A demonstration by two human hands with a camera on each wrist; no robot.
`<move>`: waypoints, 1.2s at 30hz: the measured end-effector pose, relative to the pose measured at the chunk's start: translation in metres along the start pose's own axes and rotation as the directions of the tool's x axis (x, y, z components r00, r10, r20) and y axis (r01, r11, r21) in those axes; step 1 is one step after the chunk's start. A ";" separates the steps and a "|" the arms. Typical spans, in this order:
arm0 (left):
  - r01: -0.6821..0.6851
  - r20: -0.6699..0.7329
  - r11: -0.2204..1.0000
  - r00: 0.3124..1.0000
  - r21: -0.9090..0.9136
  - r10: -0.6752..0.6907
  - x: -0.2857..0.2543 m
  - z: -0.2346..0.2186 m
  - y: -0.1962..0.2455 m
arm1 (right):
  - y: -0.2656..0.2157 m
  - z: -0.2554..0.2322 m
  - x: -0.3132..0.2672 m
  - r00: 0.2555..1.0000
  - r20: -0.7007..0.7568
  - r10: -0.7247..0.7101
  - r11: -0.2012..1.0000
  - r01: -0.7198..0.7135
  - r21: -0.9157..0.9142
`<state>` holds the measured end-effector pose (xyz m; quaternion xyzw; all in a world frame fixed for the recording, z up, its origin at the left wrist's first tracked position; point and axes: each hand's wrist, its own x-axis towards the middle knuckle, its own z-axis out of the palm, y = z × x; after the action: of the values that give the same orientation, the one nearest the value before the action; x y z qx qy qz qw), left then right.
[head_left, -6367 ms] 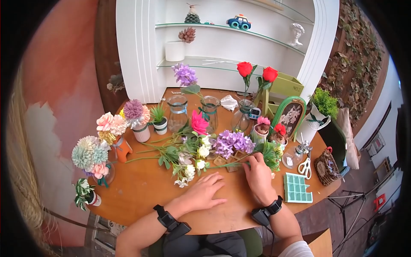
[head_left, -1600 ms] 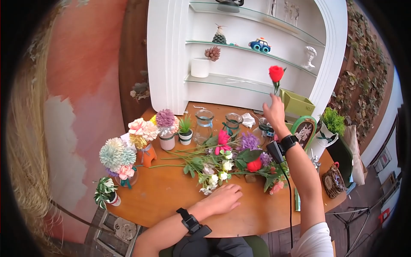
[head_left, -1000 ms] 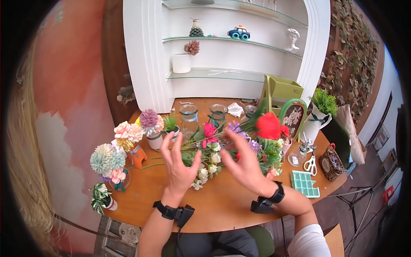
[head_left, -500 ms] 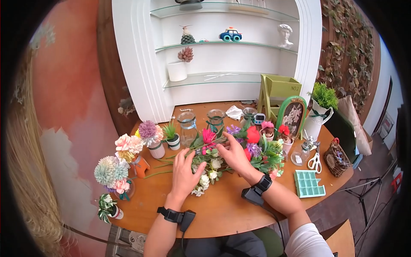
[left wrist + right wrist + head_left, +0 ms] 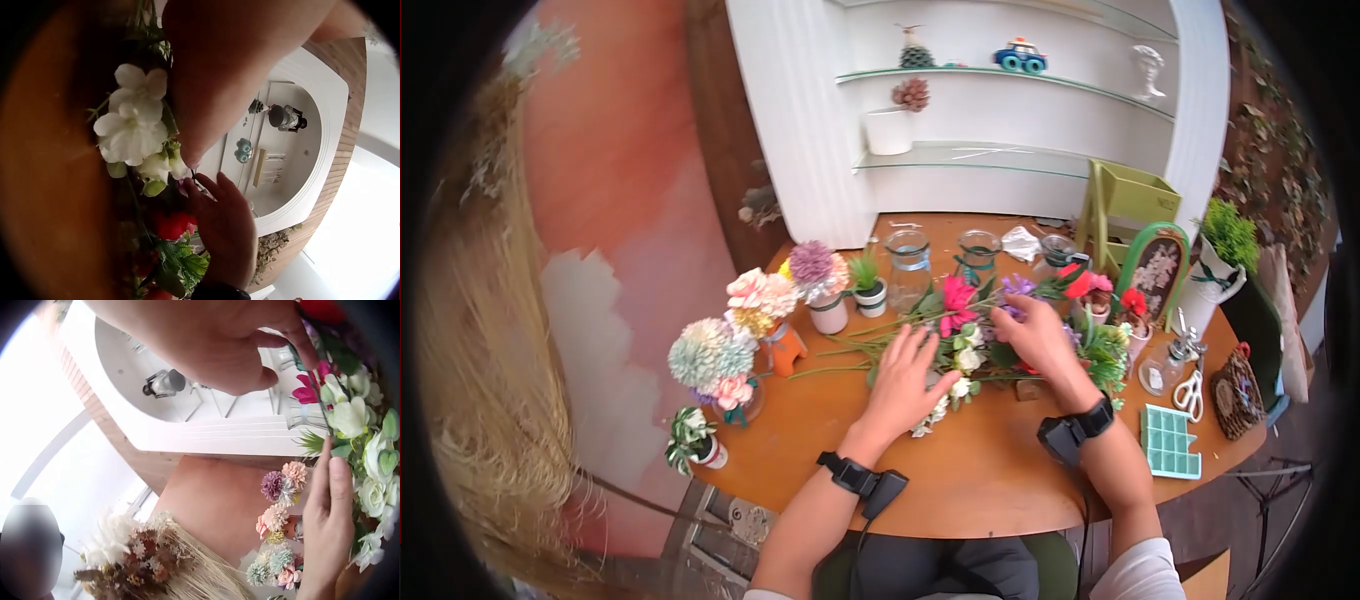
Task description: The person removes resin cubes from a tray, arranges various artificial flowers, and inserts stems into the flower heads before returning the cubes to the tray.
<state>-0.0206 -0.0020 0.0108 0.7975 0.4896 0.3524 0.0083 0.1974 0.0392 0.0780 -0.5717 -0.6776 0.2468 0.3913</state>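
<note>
In the head view my right hand (image 5: 1043,345) is over the flower pile, its fingers curled at a red rose's stem. The red rose's head (image 5: 1074,281) sticks out beyond the hand to the right. My left hand (image 5: 903,387) lies over the green stems (image 5: 840,355) with fingers extended and thumb apart. In the right wrist view its fingertips are at the lower end of a thin dark stem (image 5: 317,390) that runs up to my right fingers. Between the hands lie white flowers (image 5: 968,360) and a magenta flower (image 5: 957,306); purple blossoms (image 5: 1018,286) are by my right fingertips.
Glass vases (image 5: 909,265) stand behind the pile. Potted flowers (image 5: 710,352) line the left. On the right are a green oval frame (image 5: 1152,268), a spray bottle (image 5: 1168,365), white scissors (image 5: 1190,396), a mint tray (image 5: 1169,442) and a woven basket (image 5: 1238,393).
A red rose has come out of the back right vase in my right hand and down over the pile. My left hand has risen from the table to the stems.
</note>
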 end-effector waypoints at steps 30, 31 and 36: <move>0.140 -0.575 0.990 0.810 0.006 -0.111 -0.047 -0.134 -0.002 | 0.036 0.045 -0.088 0.340 0.921 -0.189 0.770 -0.531 0.354; 0.237 -0.629 0.963 0.770 0.129 -0.105 -0.049 -0.152 -0.010 | 0.035 0.045 -0.090 0.341 0.919 -0.195 0.763 -0.537 0.361; 0.470 -0.617 0.813 0.765 0.343 -0.182 -0.068 -0.212 -0.061 | 0.032 0.053 -0.101 0.454 0.871 -0.187 0.874 -0.328 0.358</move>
<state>-0.2076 -0.0938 0.1110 0.5342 0.6768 0.4294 -0.2688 0.1771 -0.0454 -0.0021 -0.2705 -0.6709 0.6836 0.0971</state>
